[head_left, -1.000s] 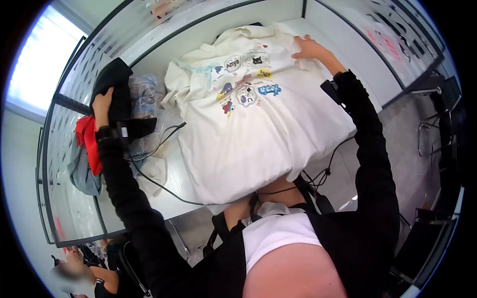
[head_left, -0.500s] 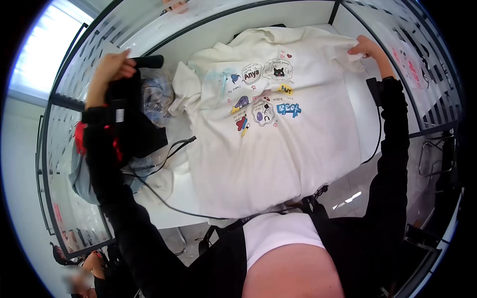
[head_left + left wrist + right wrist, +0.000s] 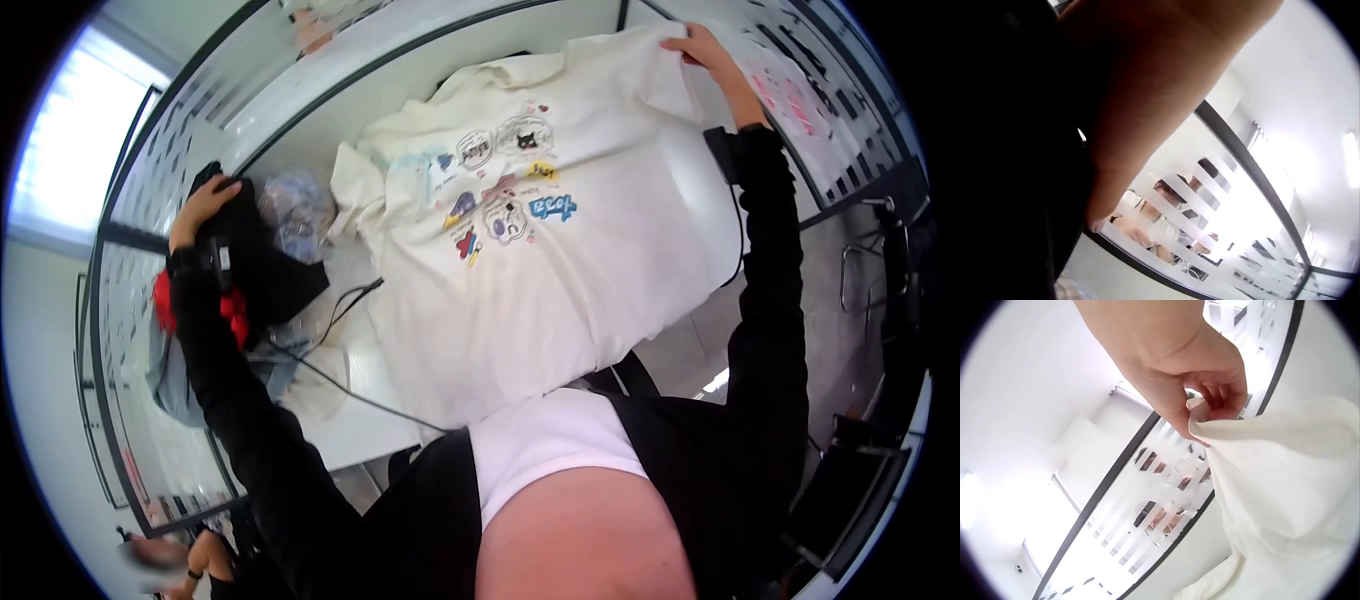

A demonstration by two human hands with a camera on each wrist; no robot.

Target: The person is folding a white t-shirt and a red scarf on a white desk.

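Note:
A white T-shirt point(image 3: 590, 270) with coloured cartoon prints lies spread over the table, its collar toward the back. At the back right, my right hand point(image 3: 705, 52) pinches the edge of its sleeve and lifts it; in the right wrist view the hand point(image 3: 1191, 375) holds the white cloth point(image 3: 1285, 481) between thumb and curled fingers. On the left, my left hand point(image 3: 207, 203) lies on a black garment point(image 3: 255, 250), fingers at its top edge. In the left wrist view the hand point(image 3: 1147, 81) is close to dark cloth, its fingertips mostly hidden.
A clear plastic bag point(image 3: 297, 212) with cloth inside stands between the black garment and the shirt. Red cloth point(image 3: 232, 315) and grey-blue cloth point(image 3: 175, 385) lie at the left edge. A black cable point(image 3: 350, 392) crosses the table front. Partition panels surround the table.
My right hand has taken hold of the sleeve and raised it toward the back right. My left hand rose with the black garment, then came down again at the left.

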